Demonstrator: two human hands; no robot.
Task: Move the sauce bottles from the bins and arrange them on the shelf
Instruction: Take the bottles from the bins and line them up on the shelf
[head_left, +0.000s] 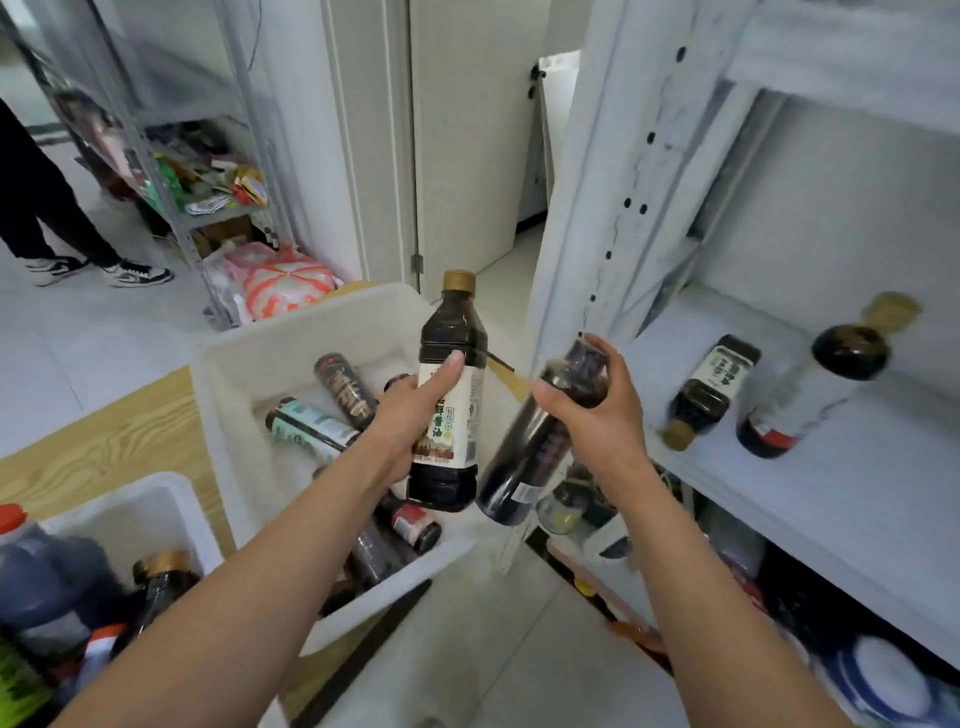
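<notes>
Left hand (415, 415): wrapped round the middle of the white-label bottle (451, 395), thumb across the label. The bottle is upright with its gold cap on top, above the white bin (234, 374).
Right hand (592, 405): fingers curled round the top end of the dark bottle (524, 457). The cap is hidden in the grip and the bottle hangs tilted, base down and to the left, just beside the shelf post (597, 234).
Shelf (857, 493): one small bottle (709, 389) lies on its side, cap toward the front edge. Next to it a bigger bottle (810, 384) seems to stand, but it is too blurred to be sure.
Bin stock: several bottles still lie in the white bin. A second bin (156, 493) at lower left holds more.
Step (judged): carrying both bottles to the shelf, with most of the task left.
Do it well: place the dark bottle first, since it is nearest. Swing its base under the hand so it is vertical before touchdown, then put it down on bare board left of the lying bottle, back from the edge.
Then: set the white-label bottle beside it, label forward.
Risk: the top-end grip gives weak control of a swinging base, which could clip the post or knock the lying bottle. Likely worth standing that one up too.
</notes>
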